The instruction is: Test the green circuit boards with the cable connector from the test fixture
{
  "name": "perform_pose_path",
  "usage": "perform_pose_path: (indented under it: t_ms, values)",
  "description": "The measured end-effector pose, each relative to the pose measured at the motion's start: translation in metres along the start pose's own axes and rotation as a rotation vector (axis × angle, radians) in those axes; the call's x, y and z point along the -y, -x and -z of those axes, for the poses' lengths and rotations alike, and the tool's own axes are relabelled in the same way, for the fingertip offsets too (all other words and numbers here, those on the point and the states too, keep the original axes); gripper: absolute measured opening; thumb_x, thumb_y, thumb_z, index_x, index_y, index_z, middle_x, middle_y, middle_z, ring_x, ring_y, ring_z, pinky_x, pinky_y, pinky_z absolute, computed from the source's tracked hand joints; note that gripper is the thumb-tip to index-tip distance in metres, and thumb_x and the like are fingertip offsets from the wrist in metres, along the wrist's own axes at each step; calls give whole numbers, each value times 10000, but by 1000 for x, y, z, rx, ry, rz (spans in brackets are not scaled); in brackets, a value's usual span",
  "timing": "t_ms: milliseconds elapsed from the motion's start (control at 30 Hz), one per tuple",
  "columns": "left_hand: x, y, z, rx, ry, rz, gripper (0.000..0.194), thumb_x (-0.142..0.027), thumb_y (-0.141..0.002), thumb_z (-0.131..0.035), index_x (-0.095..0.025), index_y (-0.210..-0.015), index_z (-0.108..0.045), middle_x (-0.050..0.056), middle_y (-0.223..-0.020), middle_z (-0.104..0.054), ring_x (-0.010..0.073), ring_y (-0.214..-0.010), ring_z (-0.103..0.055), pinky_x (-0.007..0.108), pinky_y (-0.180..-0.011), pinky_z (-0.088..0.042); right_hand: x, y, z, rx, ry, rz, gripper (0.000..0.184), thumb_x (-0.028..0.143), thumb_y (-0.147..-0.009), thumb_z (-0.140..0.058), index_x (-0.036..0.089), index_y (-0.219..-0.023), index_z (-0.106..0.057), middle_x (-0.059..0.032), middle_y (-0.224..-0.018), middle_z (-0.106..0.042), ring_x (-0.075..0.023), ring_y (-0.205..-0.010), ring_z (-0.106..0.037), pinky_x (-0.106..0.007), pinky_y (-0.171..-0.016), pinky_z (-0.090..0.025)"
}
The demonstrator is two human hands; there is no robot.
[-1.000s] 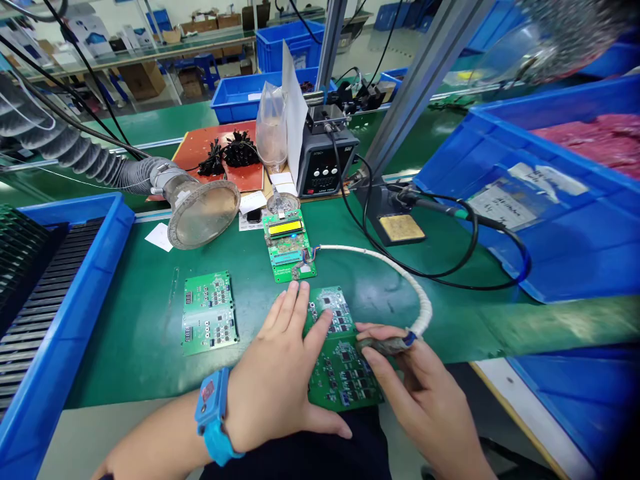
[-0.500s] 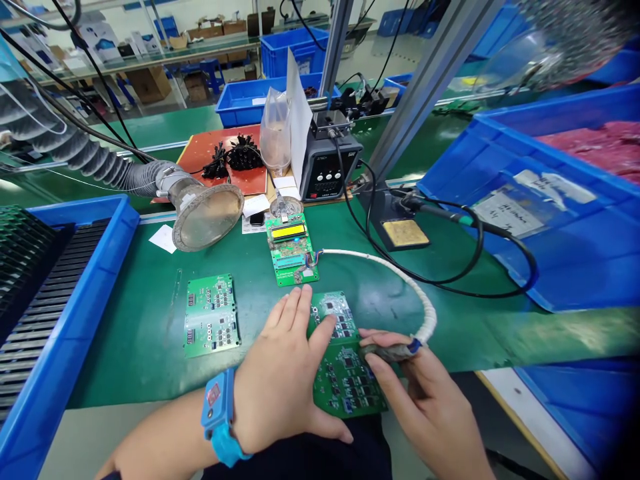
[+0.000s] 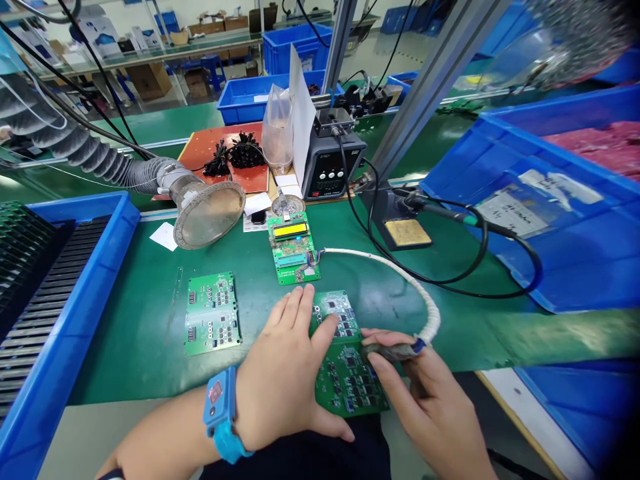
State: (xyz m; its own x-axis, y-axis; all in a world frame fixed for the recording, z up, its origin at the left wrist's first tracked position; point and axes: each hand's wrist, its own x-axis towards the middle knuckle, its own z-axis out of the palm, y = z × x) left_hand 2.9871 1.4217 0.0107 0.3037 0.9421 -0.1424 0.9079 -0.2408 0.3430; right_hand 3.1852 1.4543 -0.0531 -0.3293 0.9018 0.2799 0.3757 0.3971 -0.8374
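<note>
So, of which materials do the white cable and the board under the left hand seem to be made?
The white cable seems wrapped in matte tape or fabric, I cannot tell which, judging by its ridged turns. The board looks like slightly glossy resin laminate: pale sheen, flat green face, mounted components.

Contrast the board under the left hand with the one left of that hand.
The left hand partly covers the right board; the left board is uncovered.
The left board lies wholly on the table; the right board juts past its front edge.
Both boards are green.
</note>
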Motion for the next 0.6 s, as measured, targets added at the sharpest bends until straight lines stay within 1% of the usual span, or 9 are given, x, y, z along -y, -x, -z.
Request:
perform_pose_path:
  t_ms: [133, 300, 433, 500, 600]
  values:
    - [0, -1, 1, 5, -2, -7, 1219, -768, -452, -762, -119, -1409, -377, 316, -1510, -111, 446, -1399, -98, 602, -1098, -215, 2, 0, 0, -9, 3, 6, 127, 258, -920, -550, 256, -1046, -552, -39, -1019, -666, -174, -995, -653, -227, -874, -511]
    - [2, -1, 2, 11, -7, -6, 1207, -763, -456, -766, -120, -1405, -385, 319, -1506, -123, 455, -1395, -120, 609, -1088, -231, 3, 1, 0, -13, -8, -10, 133, 262, -916, -556, 258, -1048, -556, -42, -1021, -669, -188, -997, -654, -252, -868, -523]
    - [1, -3, 1, -8, -18, -26, 1189, -758, -468, -763, -101, -1390, -402, 322, -1495, -161, 472, -1383, -150, 617, -1088, -220, 8, -1, 2, -21, -29, -31, 146, 259, -898, -588, 256, -1044, -592, -39, -1030, -684, -182, -976, -663, -249, -870, -531]
    - [2, -2, 2, -31, -11, -36, 1194, -750, -456, -774, -113, -1392, -399, 312, -1483, -201, 478, -1370, -190, 620, -1083, -228, 14, -4, 5, -57, -95, -60, 147, 252, -888, -607, 254, -1034, -612, -36, -1029, -693, -177, -967, -670, -238, -860, -544]
    - [13, 10, 12, -86, -1, -52, 1224, -729, -429, -803, -160, -1414, -350, 281, -1472, -232, 477, -1353, -230, 649, -1058, -255, 24, -16, 6, -179, -249, -103, 140, 241, -892, -608, 251, -1031, -612, -38, -1021, -704, -178, -967, -679, -237, -825, -570]
